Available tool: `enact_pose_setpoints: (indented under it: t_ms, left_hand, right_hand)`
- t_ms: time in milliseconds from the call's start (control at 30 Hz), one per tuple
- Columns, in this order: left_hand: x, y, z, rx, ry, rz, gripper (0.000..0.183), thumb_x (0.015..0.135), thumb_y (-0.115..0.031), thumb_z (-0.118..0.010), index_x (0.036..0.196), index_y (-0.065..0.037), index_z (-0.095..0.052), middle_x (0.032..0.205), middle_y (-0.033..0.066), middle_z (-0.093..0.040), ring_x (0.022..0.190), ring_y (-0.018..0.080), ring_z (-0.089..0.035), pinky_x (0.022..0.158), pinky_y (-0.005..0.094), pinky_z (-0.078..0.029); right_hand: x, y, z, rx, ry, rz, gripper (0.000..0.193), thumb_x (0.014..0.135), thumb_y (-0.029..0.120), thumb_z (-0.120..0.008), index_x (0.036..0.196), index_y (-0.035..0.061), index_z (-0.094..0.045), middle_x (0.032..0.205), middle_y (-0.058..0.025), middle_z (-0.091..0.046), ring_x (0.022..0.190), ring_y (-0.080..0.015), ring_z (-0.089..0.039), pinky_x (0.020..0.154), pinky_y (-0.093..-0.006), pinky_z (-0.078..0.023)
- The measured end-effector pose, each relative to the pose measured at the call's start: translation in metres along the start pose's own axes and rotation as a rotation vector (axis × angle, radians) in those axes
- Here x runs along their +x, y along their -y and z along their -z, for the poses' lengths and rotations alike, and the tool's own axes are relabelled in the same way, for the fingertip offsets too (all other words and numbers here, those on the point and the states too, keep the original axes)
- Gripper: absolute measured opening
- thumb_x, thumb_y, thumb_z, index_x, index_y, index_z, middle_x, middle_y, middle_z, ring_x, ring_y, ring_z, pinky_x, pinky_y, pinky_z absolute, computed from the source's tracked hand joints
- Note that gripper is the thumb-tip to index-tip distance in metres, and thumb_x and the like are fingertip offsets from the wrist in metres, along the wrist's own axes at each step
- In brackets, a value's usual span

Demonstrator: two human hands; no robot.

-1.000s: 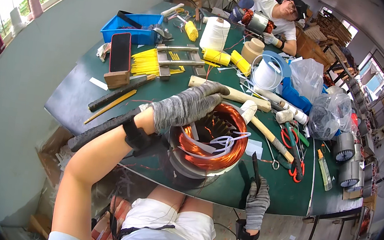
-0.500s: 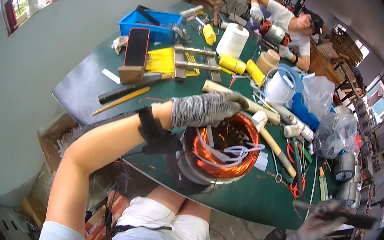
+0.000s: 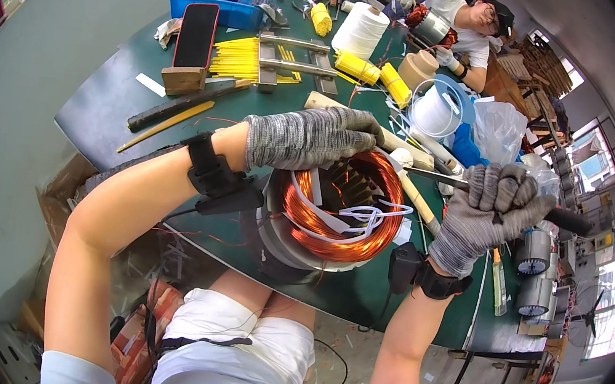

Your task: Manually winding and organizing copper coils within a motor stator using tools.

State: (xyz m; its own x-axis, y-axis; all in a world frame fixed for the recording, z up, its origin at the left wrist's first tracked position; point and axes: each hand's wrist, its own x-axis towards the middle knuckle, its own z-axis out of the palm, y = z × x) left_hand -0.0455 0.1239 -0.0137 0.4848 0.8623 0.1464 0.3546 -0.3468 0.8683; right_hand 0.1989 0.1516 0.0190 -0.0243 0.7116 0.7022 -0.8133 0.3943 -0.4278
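A motor stator [image 3: 284, 224] stands at the near edge of the green table, with thick copper windings [image 3: 350, 251] around its opening. White lead wires [image 3: 366, 218] loop across its mouth. My left hand [image 3: 314, 137], in a grey knitted glove, rests along the far rim of the windings, its fingers stretched out and holding nothing visible. To the right, my gloved right hand [image 3: 489, 210] is wrapped round a black-handled tool [image 3: 567, 219]. The tool's thin metal shaft points left toward the windings. Its exact kind is unclear.
Beyond the stator lie a mallet [image 3: 421, 202], white thread spools [image 3: 362, 30], yellow bundles [image 3: 357, 68] and a blue bin [image 3: 226, 9]. A phone [image 3: 196, 36] leans on a wooden block at left. Across the table, a co-worker [image 3: 465, 31] handles another stator. A knife [image 3: 498, 281] lies right.
My right hand has come up from the lower right with the black-handled tool, its shaft now near the windings. My left hand stays on the rim. The view has shifted slightly.
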Motion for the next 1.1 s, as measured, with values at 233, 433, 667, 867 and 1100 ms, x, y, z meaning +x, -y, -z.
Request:
enact_pose_setpoints:
  t_ms: [233, 433, 667, 867, 1100]
  left_hand:
    - [0.007, 0.013, 0.003, 0.075, 0.049, -0.222, 0.032, 0.104, -0.026, -0.042, 0.122, -0.004, -0.057, 0.106, 0.0116, -0.062, 0.101, 0.0162, -0.059, 0.091, 0.0297, -0.048]
    - [0.003, 0.005, 0.006, 0.054, 0.111, -0.091, 0.036, 0.104, -0.029, -0.042, 0.125, -0.004, -0.057, 0.107, 0.0123, -0.062, 0.102, 0.0184, -0.060, 0.091, 0.0308, -0.048]
    - [0.008, 0.017, 0.002, 0.064, 0.070, -0.149, 0.028, 0.104, -0.016, -0.040, 0.122, 0.000, -0.053, 0.106, 0.0086, -0.057, 0.075, 0.0105, -0.059, 0.067, 0.0256, -0.052]
    - [0.018, 0.035, -0.002, 0.181, -0.042, -0.461, 0.029, 0.105, -0.023, -0.040, 0.122, -0.005, -0.055, 0.091, 0.0059, -0.059, 0.072, 0.0103, -0.059, 0.065, 0.0247, -0.051]
    - [0.004, 0.020, 0.002, 0.121, -0.008, -0.279, 0.031, 0.105, -0.025, -0.042, 0.124, -0.005, -0.055, 0.088, 0.0049, -0.060, 0.071, 0.0087, -0.058, 0.065, 0.0246, -0.051]
  right_hand:
    - [0.005, -0.022, 0.004, 0.062, -0.032, -0.076, 0.053, 0.099, 0.052, -0.047, 0.061, 0.0196, -0.033, 0.051, 0.0059, -0.029, 0.040, -0.0054, -0.021, 0.036, -0.0227, -0.018]
    - [0.012, -0.033, 0.010, 0.127, -0.013, -0.170, 0.054, 0.099, 0.054, -0.045, 0.060, 0.0195, -0.033, 0.050, 0.0066, -0.027, 0.039, -0.0055, -0.019, 0.035, -0.0229, -0.017]
    - [0.016, -0.047, 0.011, 0.061, -0.245, -0.300, 0.051, 0.098, 0.051, -0.050, 0.061, 0.0193, -0.036, 0.050, 0.0078, -0.028, 0.039, -0.0057, -0.019, 0.038, -0.0221, -0.019]
    - [0.019, -0.045, 0.014, 0.134, 0.114, -0.133, 0.055, 0.101, 0.053, -0.041, 0.059, 0.0207, -0.029, 0.050, 0.0068, -0.025, 0.039, -0.0062, -0.016, 0.034, -0.0242, -0.015]
    - [0.027, -0.054, 0.020, 0.038, -0.129, -0.315, 0.048, 0.100, 0.048, -0.050, 0.064, 0.0191, -0.036, 0.054, 0.0075, -0.029, 0.042, -0.0056, -0.019, 0.037, -0.0222, -0.016]
